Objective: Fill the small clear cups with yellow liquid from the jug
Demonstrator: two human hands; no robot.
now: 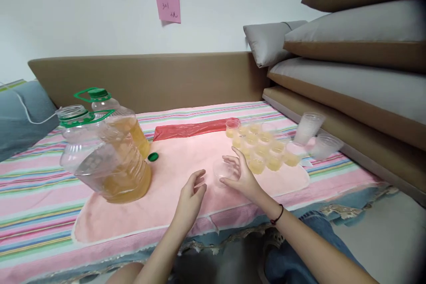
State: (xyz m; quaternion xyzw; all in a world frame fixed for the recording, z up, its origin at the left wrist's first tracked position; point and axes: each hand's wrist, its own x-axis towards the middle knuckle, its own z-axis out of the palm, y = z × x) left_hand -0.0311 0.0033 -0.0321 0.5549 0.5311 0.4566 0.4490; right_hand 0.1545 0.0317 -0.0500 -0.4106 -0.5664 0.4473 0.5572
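Observation:
A clear, seemingly empty cup point(222, 175) stands on the pink mat point(173, 186). My right hand point(238, 172) is at its right side, fingers apart and curved around it; whether they touch it is hard to tell. Left of the cup, my left hand point(193, 191) hangs with fingers apart and nothing in them. Several small cups of yellow liquid point(257, 165) stand close together beyond my right hand. At the left are an uncapped large bottle of yellow liquid point(123, 177) and a capped one point(141, 135) behind it. A green cap point(153, 156) lies beside them.
Two stacks of clear cups point(309, 128) point(326, 145) are at the right, one leaning. A red plastic bag point(193, 129) lies along the mat's back edge. Stacked cushions point(359, 49) rise at the right. Striped cloth point(36, 191) surrounds the mat.

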